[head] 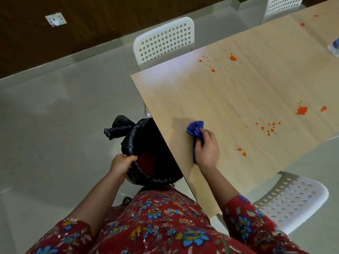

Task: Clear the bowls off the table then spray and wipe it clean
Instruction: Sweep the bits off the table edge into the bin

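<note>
While the lower edge of the frame is filled by a red floral garment (165, 226), two bare forearms reach out of its sleeves. At centre left, the left hand (122, 162) curls its fingers over the rim of one waste bin (156, 178). The bin has a black bag liner, tied in a knot (119, 128) on its far side. It stands on the pale floor (55, 116), partly under the table's left edge, and a red shape (146, 160) that I cannot identify lies inside.

Right of centre, the right hand (207, 149) grips one bunched blue cloth (195, 129), fingers wrapped round it. The cloth touches the light wooden table (211, 92) near that left edge.

Orange-red splatters mark the tabletop:
- two spots (241, 152) just right of the right hand
- a scatter of small dots (268, 128) further right
- one large splat (301, 110) beyond them, with a smaller one beside it
- a trail of drops (207, 64) and one splat (233, 57) toward the upper middle
- two small marks (302, 24) at upper right

Three white perforated chairs show: one at lower right (293, 198), one at upper centre (165, 41), one at the top right corner (282, 4). Part of one clear bottle (333, 46) sits on the table at the right edge. One wall socket (56, 19) is at upper left.
</note>
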